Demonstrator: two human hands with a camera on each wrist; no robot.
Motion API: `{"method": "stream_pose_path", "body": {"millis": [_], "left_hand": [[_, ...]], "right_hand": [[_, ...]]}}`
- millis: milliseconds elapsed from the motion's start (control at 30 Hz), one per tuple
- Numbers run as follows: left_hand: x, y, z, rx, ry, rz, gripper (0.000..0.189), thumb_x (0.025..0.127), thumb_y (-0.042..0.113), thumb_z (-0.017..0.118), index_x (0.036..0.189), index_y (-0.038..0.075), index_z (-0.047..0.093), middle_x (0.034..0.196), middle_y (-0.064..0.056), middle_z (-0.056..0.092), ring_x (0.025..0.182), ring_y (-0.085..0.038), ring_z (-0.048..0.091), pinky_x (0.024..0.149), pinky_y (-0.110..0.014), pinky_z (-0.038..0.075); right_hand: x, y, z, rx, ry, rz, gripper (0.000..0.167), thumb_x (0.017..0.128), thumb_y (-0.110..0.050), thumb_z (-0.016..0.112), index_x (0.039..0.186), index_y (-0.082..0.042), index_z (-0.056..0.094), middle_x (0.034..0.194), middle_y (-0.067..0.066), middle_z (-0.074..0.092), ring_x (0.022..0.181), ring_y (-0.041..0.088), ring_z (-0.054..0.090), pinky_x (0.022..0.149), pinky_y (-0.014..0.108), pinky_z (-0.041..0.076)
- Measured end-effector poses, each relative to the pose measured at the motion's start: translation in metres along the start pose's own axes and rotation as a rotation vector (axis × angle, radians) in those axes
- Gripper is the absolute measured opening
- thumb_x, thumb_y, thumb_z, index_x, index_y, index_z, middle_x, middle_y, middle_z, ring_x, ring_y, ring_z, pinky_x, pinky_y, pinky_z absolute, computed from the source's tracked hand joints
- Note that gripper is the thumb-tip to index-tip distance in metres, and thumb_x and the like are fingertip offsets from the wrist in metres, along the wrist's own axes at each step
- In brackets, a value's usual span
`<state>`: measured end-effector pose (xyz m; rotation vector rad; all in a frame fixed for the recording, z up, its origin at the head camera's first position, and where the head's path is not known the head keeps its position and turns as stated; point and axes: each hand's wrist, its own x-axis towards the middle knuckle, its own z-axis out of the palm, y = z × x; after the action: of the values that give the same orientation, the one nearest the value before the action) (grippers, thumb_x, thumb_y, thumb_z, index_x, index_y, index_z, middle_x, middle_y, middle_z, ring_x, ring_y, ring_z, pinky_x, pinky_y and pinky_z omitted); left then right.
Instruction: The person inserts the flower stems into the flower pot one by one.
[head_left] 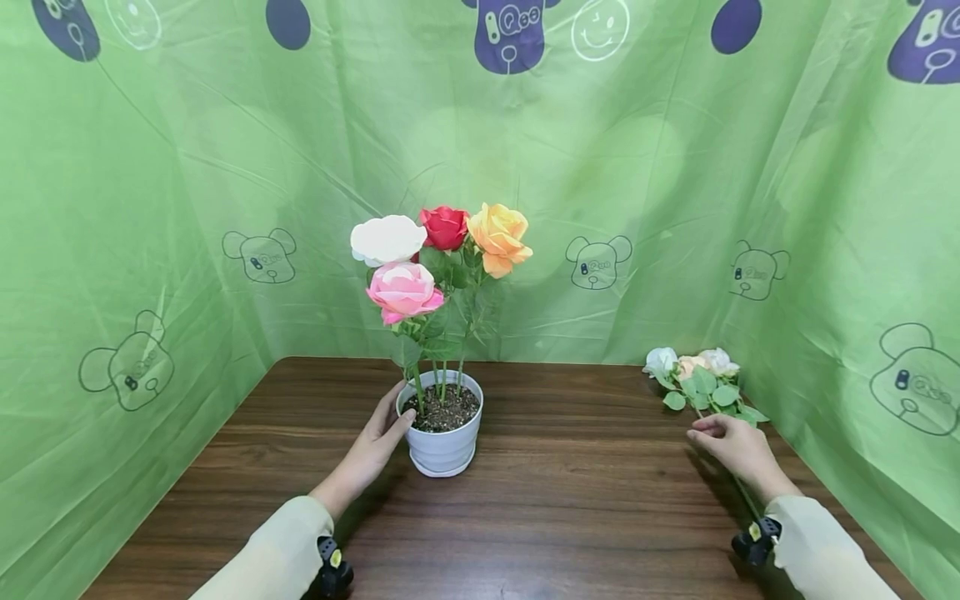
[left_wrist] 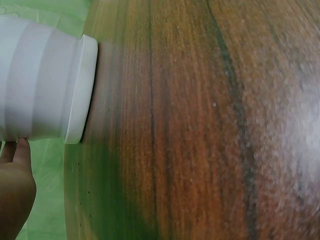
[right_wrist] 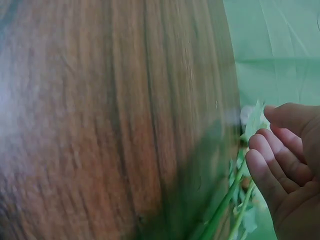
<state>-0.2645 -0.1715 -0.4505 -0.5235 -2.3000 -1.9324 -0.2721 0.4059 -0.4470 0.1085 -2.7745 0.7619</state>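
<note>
A white flower pot (head_left: pixel 444 450) stands on its saucer left of the table's middle. Upright in its soil are a pink rose (head_left: pixel 405 292), a white flower (head_left: pixel 387 240), a red rose (head_left: pixel 444 227) and an orange rose (head_left: pixel 499 237). My left hand (head_left: pixel 378 437) holds the pot's left side, thumb at the rim; fingertips meet its wall in the left wrist view. On the right lie pale roses (head_left: pixel 693 364) with leafy stems. My right hand (head_left: pixel 731 450) is over these stems (right_wrist: pixel 234 200), its fingers loosely bent with nothing visible gripped between them.
The dark wooden table (head_left: pixel 570 500) carries everything. Green printed cloth (head_left: pixel 600 167) hangs behind it and along both sides. The pale roses lie at the back right corner, close to the cloth.
</note>
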Motion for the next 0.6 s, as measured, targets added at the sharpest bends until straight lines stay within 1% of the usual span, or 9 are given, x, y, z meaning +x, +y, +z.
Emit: {"method": "stream_pose_path", "body": {"millis": [133,233,367,467,600], "left_hand": [[0.0,-0.001,-0.001,0.01,0.008,0.003,0.062,0.108,0.024,0.05,0.16,0.011,0.018,0.162,-0.018,0.025,0.146,-0.035,0.026,0.116,-0.048,0.023],[0.0,-0.002,-0.001,0.006,0.009,0.002,0.063,0.108,0.024,0.05,0.16,0.011,0.019,0.162,-0.018,0.025,0.146,-0.034,0.026,0.116,-0.048,0.023],[0.0,-0.002,-0.001,-0.003,0.008,0.003,0.063,0.107,0.024,0.05,0.16,0.01,0.018,0.161,-0.018,0.026,0.146,-0.033,0.027,0.116,-0.047,0.023],[0.0,-0.003,-0.001,-0.006,0.008,0.004,0.063,0.107,0.024,0.05,0.16,0.01,0.019,0.162,-0.018,0.025,0.146,-0.034,0.026,0.116,-0.047,0.023],[0.001,-0.003,-0.001,-0.008,0.008,-0.005,0.063,0.107,0.025,0.05,0.16,0.011,0.018,0.162,-0.018,0.023,0.147,-0.033,0.024,0.117,-0.047,0.022]], "right_hand": [[-0.001,0.012,-0.004,0.001,-0.021,0.059,0.035,0.096,-0.033,0.069,0.108,0.0,0.071,0.091,0.009,0.073,0.078,0.021,0.065,0.07,0.041,0.05],[-0.002,0.02,-0.008,-0.009,-0.027,0.084,0.039,0.097,-0.035,0.068,0.109,0.002,0.071,0.091,0.01,0.073,0.077,0.02,0.065,0.07,0.043,0.051],[-0.003,0.029,-0.012,-0.014,-0.055,0.115,0.042,0.097,-0.036,0.067,0.111,0.004,0.07,0.09,0.01,0.073,0.076,0.02,0.065,0.069,0.045,0.052],[-0.002,0.034,-0.014,-0.016,-0.072,0.127,0.043,0.097,-0.036,0.067,0.112,0.004,0.069,0.091,0.012,0.073,0.078,0.023,0.065,0.069,0.047,0.052],[-0.002,0.039,-0.015,-0.037,-0.074,0.125,0.042,0.094,-0.036,0.07,0.109,0.004,0.07,0.092,0.012,0.073,0.081,0.025,0.065,0.074,0.052,0.051]]}}
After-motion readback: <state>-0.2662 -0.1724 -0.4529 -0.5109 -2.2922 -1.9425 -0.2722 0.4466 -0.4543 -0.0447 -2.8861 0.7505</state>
